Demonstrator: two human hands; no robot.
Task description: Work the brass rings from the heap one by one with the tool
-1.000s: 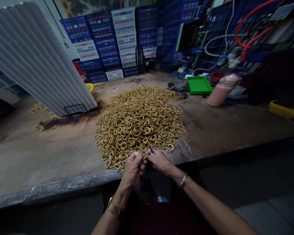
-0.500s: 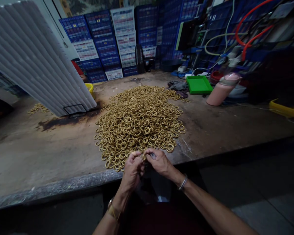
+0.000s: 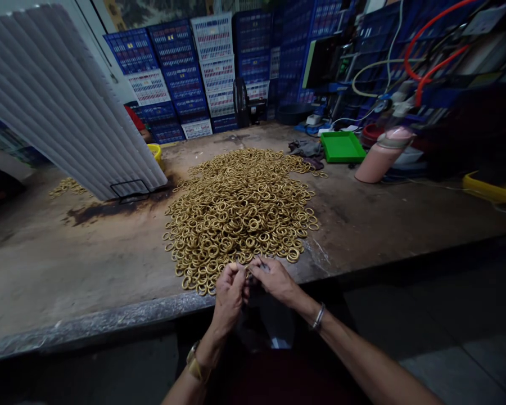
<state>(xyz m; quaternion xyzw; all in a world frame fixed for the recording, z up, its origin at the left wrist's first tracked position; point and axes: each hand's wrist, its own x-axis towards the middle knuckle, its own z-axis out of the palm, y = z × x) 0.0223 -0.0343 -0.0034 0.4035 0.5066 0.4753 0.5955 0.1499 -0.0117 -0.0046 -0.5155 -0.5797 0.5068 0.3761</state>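
Note:
A broad heap of gold-coloured rings (image 3: 240, 208) lies on the worktable in front of me. At its near edge my left hand (image 3: 231, 287) pinches a single gold ring (image 3: 247, 268) between thumb and fingers. My right hand (image 3: 274, 278) meets it from the other side, fingers closed at the same ring, with a small dark, thin item (image 3: 262, 264) showing among them that I cannot make out. Both hands are just above the table's front edge, nearly touching. Most of the held ring is hidden by the fingertips.
A leaning ribbed white panel (image 3: 76, 112) stands on a black wire holder (image 3: 130, 190) at left. To the right are a green tray (image 3: 343, 147), a pink bottle (image 3: 379, 160) and a yellow tray (image 3: 493, 188). Stacked crates (image 3: 177, 73) line the back; a person's red sleeve (image 3: 135, 117) shows behind the panel.
The ring between my fingertips has turned and now looks thinner, edge-on. My left hand's fingers have shifted slightly, and the dark thin item in my right hand shows more.

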